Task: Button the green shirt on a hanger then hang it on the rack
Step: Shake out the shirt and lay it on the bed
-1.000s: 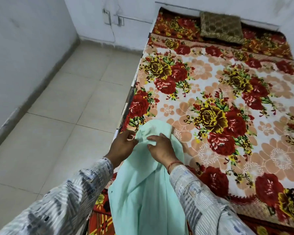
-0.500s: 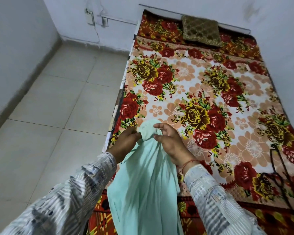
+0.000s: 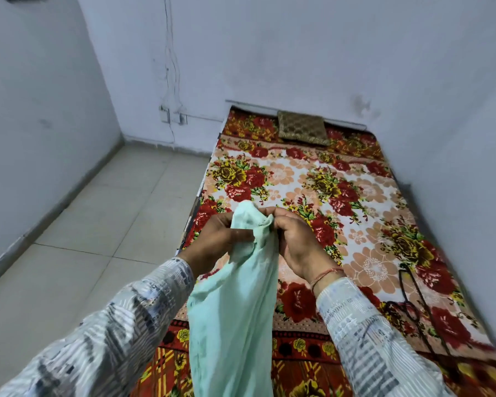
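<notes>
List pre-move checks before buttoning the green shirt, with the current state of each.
1. Left hand grips the top of the green shirt: ok.
2. Right hand pinches the same bunched top: ok.
3. Hanger inside the shirt: cannot tell, none shows.
4. Buttons facing the camera: not ok, none visible.
5. Rack in view: not ok.
6. Shirt clear of the bedspread: cannot tell, its lower part runs off frame.
</notes>
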Demonstrator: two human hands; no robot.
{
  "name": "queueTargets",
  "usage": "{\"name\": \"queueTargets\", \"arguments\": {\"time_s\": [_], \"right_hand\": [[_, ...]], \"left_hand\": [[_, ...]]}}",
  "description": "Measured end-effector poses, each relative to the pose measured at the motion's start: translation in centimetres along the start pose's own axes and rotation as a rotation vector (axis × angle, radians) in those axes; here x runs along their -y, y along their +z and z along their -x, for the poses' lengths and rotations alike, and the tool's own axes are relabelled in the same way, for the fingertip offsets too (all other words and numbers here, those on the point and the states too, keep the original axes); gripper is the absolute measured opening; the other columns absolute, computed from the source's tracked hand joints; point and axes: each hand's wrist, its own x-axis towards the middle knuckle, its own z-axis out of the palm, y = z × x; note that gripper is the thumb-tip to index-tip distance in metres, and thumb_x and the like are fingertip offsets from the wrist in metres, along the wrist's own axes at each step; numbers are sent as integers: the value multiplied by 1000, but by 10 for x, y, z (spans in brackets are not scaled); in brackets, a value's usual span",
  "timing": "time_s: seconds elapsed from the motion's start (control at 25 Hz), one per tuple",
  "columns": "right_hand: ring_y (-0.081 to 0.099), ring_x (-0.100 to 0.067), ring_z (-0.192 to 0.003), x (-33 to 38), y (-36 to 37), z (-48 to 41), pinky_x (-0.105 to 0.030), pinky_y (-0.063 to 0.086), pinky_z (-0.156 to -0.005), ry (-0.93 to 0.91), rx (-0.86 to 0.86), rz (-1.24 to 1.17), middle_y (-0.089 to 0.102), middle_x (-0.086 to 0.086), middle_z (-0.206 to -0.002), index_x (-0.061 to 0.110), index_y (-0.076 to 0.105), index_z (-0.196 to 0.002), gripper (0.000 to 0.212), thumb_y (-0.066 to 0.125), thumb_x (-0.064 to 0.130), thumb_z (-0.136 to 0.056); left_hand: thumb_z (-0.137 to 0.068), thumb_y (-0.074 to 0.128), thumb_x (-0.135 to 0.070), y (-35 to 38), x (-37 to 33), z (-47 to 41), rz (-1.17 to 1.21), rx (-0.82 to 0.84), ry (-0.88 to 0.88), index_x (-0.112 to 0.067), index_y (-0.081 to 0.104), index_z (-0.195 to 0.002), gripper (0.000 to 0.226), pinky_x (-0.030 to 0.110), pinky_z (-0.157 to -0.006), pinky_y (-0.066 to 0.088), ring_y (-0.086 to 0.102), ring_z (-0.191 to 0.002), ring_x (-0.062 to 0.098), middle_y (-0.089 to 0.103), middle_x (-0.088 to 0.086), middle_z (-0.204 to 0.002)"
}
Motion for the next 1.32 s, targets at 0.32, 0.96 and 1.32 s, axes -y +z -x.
{"name": "queueTargets", "arguments": {"time_s": [0.32, 0.96, 1.32], "right_hand": [[74, -23, -103, 149, 2, 172, -38, 62, -88, -256, 43, 442, 78, -8, -115, 18, 75, -120, 22, 72, 20, -98], [71, -29, -93, 342, -41, 361, -40, 62, -80, -454, 215, 25, 76, -11, -103, 4, 70, -122, 28, 48, 11, -106], [74, -30, -99, 337, -88, 366, -56, 65, -87, -471, -466, 549, 78, -3, -105, 36, 77, -97, 36, 49, 14, -97]], "left_hand": [[-87, 75, 6, 100, -140, 137, 21, -144, 326, -15, 85, -87, 23, 43, -77, 56, 70, -81, 28, 81, 12, -88], [-85, 85, -32, 160, -248, 243, -615, -245, 342, -23, 79, -89, 11, 36, -83, 63, 76, -89, 20, 81, -1, -91], [-82, 78, 2, 121, -324, 290, -162, -32, 368, 8, 72, -114, 33, 44, -74, 64, 75, -87, 35, 77, 25, -103]]}}
